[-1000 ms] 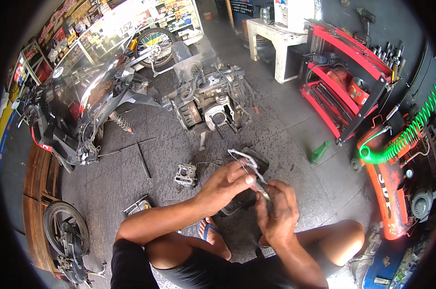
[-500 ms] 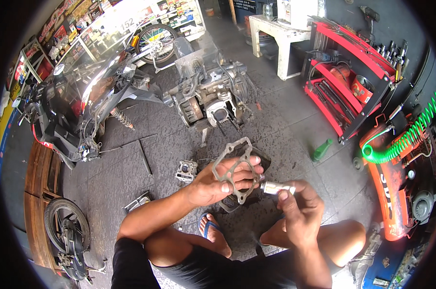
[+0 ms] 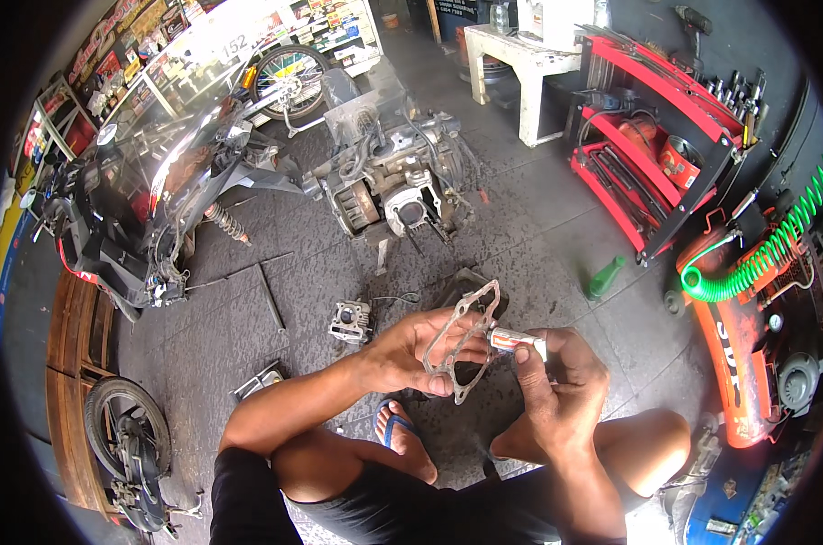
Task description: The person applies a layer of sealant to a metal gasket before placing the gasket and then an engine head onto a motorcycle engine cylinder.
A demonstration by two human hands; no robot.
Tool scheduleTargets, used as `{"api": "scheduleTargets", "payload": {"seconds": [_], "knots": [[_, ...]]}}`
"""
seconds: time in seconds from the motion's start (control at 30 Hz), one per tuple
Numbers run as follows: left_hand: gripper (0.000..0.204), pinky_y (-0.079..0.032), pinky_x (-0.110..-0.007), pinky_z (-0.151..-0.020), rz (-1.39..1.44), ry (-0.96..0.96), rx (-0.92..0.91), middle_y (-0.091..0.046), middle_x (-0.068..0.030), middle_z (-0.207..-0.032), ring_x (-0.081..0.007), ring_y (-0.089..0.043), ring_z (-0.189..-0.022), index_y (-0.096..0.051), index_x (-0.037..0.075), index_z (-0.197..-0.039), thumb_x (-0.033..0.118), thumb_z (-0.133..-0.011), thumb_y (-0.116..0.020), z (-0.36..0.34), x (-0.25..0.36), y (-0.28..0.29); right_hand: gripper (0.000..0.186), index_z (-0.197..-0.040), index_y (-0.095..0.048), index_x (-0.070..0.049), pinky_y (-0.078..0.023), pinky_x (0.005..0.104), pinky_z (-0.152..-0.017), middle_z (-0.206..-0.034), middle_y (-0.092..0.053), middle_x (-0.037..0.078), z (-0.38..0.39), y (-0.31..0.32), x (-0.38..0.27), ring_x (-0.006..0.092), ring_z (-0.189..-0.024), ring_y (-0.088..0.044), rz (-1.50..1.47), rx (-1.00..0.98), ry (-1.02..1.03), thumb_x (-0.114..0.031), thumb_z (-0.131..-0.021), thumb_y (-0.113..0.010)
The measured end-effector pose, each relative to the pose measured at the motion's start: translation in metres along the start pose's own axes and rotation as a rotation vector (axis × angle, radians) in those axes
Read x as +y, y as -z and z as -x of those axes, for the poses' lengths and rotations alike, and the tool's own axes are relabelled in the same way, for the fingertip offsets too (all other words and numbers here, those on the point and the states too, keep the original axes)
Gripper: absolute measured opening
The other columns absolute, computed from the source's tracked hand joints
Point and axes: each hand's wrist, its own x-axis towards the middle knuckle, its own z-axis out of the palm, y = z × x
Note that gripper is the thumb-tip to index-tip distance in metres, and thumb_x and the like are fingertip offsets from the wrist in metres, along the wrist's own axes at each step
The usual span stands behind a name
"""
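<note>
My left hand (image 3: pixel 402 352) pinches a thin, flat engine gasket (image 3: pixel 461 389) with a large round opening, thumb on the near side and fingers behind it. The gasket is tilted, so its face shows at a slant. In my right hand (image 3: pixel 566 381) is a small white tube (image 3: pixel 510 341) with red print, gripped between thumb and fingers. Its tip points left, at the gasket's right edge; whether they touch, I cannot tell. Below and left of the gasket, a metal cylinder block (image 3: pixel 349 322) lies on the floor.
A partly stripped engine (image 3: pixel 402 195) stands ahead, with a dismantled motorcycle (image 3: pixel 148 209) to its left. On the right are a green bottle (image 3: pixel 606 278), a red tool rack (image 3: pixel 634 163) and an orange compressor (image 3: pixel 738 363) with a coiled green hose. A wheel (image 3: pixel 125 427) leans at left.
The gasket has turned more edge-on and shifted slightly right in my left hand. My right hand has brought the tube a little up and left, its label now showing more clearly.
</note>
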Motion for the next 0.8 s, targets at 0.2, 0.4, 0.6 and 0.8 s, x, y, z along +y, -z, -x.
{"api": "scheduleTargets", "payload": {"seconds": [0.2, 0.4, 0.6, 0.8], "knots": [[0.085, -0.036, -0.045, -0.114, -0.104, 0.019, -0.047, -0.051, -0.0118, -0.144, -0.0258, -0.047, -0.135, -0.038, 0.003, -0.15, 0.005, -0.077, -0.083, -0.004, -0.002, 0.001, 0.014, -0.094, -0.066, 0.002, -0.047, 0.0261, -0.064, -0.083, -0.067, 0.009, -0.003, -0.006, -0.015, 0.0135, -0.071, -0.061, 0.015, 0.06, 0.135, -0.011, -0.091, -0.071], [0.089, -0.044, -0.041, -0.108, -0.135, 0.09, 0.002, -0.051, -0.0127, -0.145, -0.026, -0.048, -0.134, -0.036, 0.003, -0.151, 0.009, -0.077, -0.085, -0.003, 0.002, -0.001, 0.016, -0.093, -0.066, 0.002, -0.048, 0.0264, -0.062, -0.083, -0.067, 0.009, 0.003, -0.004, -0.014, 0.0139, -0.07, -0.063, -0.051, -0.02, 0.22, -0.012, -0.089, -0.074], [0.088, -0.04, -0.043, -0.112, -0.068, 0.031, 0.002, -0.052, -0.0143, -0.144, -0.027, -0.049, -0.134, -0.039, 0.003, -0.15, 0.014, -0.077, -0.086, -0.003, -0.003, 0.003, 0.018, -0.094, -0.067, 0.003, -0.048, 0.025, -0.055, -0.085, -0.067, 0.011, 0.013, 0.001, -0.014, 0.013, -0.066, -0.063, -0.084, -0.115, 0.223, -0.011, -0.087, -0.076], [0.082, -0.036, -0.045, -0.114, -0.071, -0.03, 0.018, -0.053, -0.0165, -0.143, -0.029, -0.051, -0.133, -0.044, 0.005, -0.148, 0.018, -0.078, -0.085, -0.005, -0.004, 0.002, 0.018, -0.094, -0.067, 0.005, -0.046, 0.0227, -0.051, -0.086, -0.067, 0.012, 0.013, 0.003, -0.014, 0.011, -0.06, -0.062, -0.102, -0.175, 0.206, -0.009, -0.087, -0.076]]}}
